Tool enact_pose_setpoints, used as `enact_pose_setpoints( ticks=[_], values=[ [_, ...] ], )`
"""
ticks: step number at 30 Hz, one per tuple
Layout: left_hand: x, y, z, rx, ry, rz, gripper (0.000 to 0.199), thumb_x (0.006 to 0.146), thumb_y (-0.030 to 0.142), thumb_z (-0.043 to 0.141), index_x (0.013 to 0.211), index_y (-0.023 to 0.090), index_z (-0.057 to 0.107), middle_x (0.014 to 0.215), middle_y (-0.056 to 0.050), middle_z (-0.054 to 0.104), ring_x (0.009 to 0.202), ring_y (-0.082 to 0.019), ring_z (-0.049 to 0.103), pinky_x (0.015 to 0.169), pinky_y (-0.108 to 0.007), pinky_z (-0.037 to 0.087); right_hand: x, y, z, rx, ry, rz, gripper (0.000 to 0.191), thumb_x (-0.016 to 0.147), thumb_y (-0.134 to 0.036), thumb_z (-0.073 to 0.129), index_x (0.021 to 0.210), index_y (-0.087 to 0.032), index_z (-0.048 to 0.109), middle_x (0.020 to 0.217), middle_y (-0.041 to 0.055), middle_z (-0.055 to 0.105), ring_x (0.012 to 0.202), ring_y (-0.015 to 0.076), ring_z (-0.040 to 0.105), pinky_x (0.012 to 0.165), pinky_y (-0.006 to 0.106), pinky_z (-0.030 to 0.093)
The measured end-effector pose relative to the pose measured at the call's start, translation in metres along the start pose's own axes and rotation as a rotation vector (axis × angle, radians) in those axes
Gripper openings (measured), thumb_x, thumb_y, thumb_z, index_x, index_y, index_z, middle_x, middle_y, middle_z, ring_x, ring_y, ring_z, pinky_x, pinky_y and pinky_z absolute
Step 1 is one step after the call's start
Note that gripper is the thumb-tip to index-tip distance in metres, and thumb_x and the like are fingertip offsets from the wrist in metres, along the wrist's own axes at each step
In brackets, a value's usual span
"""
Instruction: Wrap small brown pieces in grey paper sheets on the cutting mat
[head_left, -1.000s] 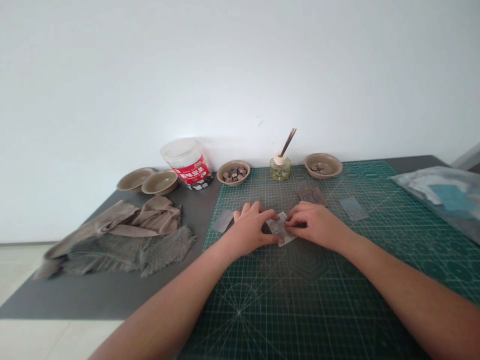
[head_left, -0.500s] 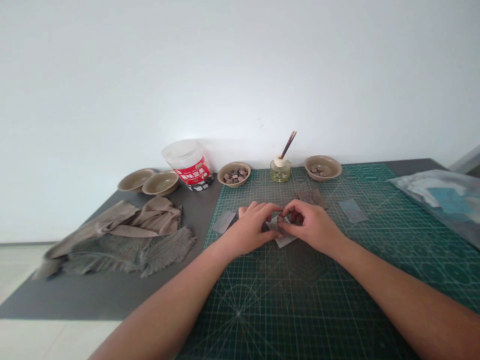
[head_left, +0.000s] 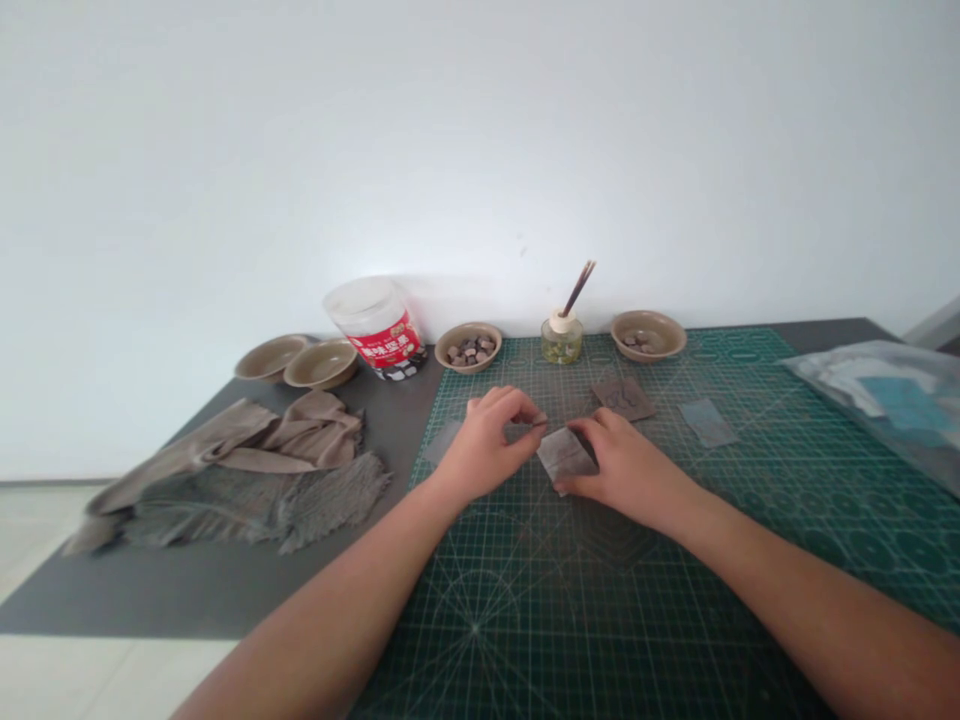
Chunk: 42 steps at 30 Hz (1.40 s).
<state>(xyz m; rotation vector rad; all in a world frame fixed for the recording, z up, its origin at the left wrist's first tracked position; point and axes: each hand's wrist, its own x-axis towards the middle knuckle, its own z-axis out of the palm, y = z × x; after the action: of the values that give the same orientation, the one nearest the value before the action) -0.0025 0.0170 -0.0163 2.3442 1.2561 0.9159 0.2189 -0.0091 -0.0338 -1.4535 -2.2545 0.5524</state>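
Observation:
My left hand (head_left: 499, 440) is raised over the green cutting mat (head_left: 540, 620), thumb and fingertips pinched together. Something small shows at the tips, too small to name. A small grey square sheet (head_left: 564, 455) lies tilted in front of my right hand (head_left: 619, 455), whose fingers and thumb grip its upper and lower edges. Partly covered by my left hand is a clear grey piece of film (head_left: 442, 443). Behind my right hand lies a brown square with dark curved lines (head_left: 622, 397), and farther right a pale translucent rectangle (head_left: 707, 422).
Along the wall stand a bowl of small stones (head_left: 469, 350), a reed diffuser (head_left: 562, 338), a bowl with few pieces (head_left: 648, 337), a red-labelled tub (head_left: 379, 335) and two more bowls (head_left: 321, 366). Crumpled cloths (head_left: 255, 480) lie left, a plastic bag (head_left: 892, 390) right.
My hands, together over the grey square before, have separated. The left has moved left in a pinch; the right has spread around the square, which shows more fully now.

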Motion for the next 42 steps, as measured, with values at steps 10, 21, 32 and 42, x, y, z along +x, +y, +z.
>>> enact_pose_setpoints(
  ticks=[10,21,32,42],
  values=[
    [0.001,-0.009,0.004,-0.067,0.043,-0.091,0.007,0.084,0.019,0.066,0.087,0.022,0.061,0.085,0.001,0.063,0.084,-0.018,0.06,0.077,-0.031,0.045,-0.001,-0.01,-0.015,0.349,0.033,-0.095,0.04,0.081,-0.018,0.073,0.118,-0.025,0.06,0.106,0.0005,0.072,0.095,0.0185,0.068,0.085,0.032,0.05],
    [0.003,-0.011,0.0,-0.116,0.304,-0.229,0.003,0.084,0.022,0.062,0.084,0.022,0.06,0.08,0.002,0.063,0.078,-0.015,0.059,0.074,-0.029,0.043,-0.007,-0.009,-0.017,0.185,0.089,-0.122,0.051,0.084,-0.017,0.07,0.13,-0.028,0.053,0.099,-0.0007,0.075,0.086,0.0181,0.071,0.079,0.03,0.05],
    [0.003,-0.01,-0.005,-0.148,0.364,-0.236,0.007,0.082,0.018,0.063,0.082,0.021,0.057,0.08,0.002,0.063,0.078,-0.016,0.06,0.074,-0.029,0.045,-0.008,-0.011,-0.007,0.191,0.173,-0.019,0.01,0.088,-0.034,0.067,0.092,-0.025,0.063,0.076,-0.0022,0.069,0.065,0.0164,0.064,0.062,0.027,0.044],
    [0.002,-0.01,-0.007,-0.214,0.436,-0.221,0.011,0.08,0.015,0.063,0.082,0.022,0.055,0.082,0.002,0.064,0.081,-0.016,0.062,0.078,-0.031,0.047,-0.006,-0.014,-0.004,0.098,0.151,-0.001,0.01,0.088,-0.033,0.066,0.095,-0.025,0.065,0.08,-0.0014,0.071,0.069,0.0191,0.067,0.065,0.03,0.045]
  ],
)
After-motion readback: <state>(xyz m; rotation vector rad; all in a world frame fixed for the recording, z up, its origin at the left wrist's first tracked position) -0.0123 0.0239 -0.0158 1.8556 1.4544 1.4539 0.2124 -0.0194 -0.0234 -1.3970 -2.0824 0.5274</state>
